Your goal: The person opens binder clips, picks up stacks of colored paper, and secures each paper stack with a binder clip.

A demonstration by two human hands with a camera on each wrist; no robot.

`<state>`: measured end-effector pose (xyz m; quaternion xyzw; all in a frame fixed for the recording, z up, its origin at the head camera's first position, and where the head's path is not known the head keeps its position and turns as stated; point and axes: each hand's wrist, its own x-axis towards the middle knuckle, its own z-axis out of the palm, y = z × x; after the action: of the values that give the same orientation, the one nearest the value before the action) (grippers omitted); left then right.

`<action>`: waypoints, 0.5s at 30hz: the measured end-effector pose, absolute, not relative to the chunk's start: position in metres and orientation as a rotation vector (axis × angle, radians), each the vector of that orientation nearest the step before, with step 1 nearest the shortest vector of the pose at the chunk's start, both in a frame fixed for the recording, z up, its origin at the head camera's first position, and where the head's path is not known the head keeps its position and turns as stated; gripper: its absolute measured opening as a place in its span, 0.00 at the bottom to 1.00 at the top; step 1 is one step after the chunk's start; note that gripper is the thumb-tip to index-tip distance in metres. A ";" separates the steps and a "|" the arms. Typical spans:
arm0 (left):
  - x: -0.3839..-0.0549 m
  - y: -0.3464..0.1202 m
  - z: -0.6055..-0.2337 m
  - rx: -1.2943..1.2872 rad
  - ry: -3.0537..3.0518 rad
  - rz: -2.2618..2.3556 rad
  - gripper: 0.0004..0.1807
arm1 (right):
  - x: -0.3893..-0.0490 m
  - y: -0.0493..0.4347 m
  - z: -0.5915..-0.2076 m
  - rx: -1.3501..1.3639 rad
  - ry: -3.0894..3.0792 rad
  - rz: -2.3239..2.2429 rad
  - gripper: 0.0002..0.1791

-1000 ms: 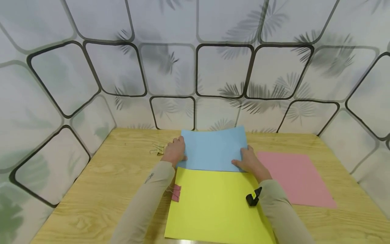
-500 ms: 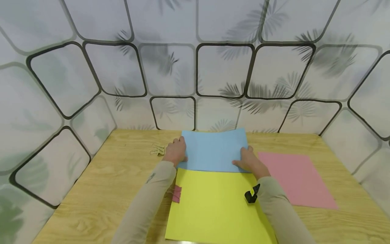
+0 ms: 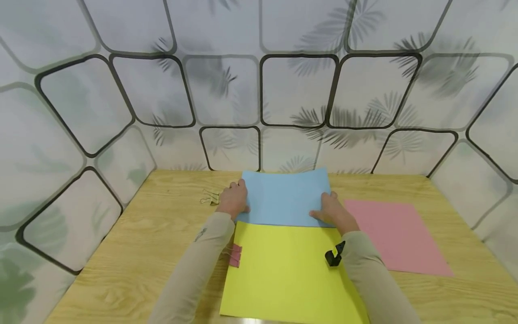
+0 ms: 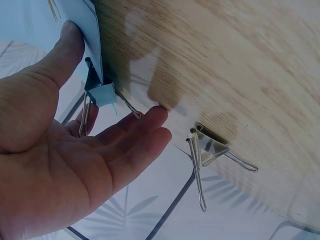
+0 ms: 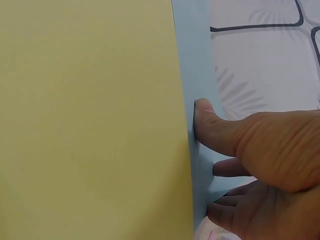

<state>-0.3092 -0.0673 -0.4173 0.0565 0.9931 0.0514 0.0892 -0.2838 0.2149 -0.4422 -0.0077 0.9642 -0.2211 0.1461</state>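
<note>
Table (image 3: 133, 252): wood-grained | wall (image 3: 297, 94): leaf-printed (black-lined) | blue sheet (image 3: 285, 198): held

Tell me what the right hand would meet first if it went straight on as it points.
Most likely the blue sheet: the right hand touches it near one edge, though depth beyond is unclear.

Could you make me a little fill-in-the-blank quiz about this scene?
The paper held between the left hand and right hand is ____.
A ____ clip sits on the left edge of the yellow sheet.
The pink sheet lies to the ____ of the yellow one.
The gold clip on the table is nearer the ____ hand.
Missing words: blue; pink; right; left.
</note>
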 end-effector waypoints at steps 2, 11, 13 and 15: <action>-0.310 -0.067 -0.417 0.166 2.954 0.162 0.45 | -0.284 0.215 -0.441 -0.024 2.780 -0.630 0.44; -0.312 -0.070 -0.418 0.192 2.954 0.194 0.47 | -0.287 0.214 -0.441 0.011 2.763 -0.579 0.46; -0.312 -0.070 -0.418 0.193 2.945 0.221 0.48 | -0.287 0.214 -0.441 0.006 2.761 -0.577 0.46; -0.312 -0.071 -0.418 0.196 2.939 0.246 0.48 | -0.286 0.214 -0.439 0.001 2.759 -0.573 0.47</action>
<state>-0.3121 -0.0709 -0.4181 0.0662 0.9900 0.0830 0.0929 -0.2861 0.2139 -0.4392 0.0003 0.9663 -0.2005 0.1612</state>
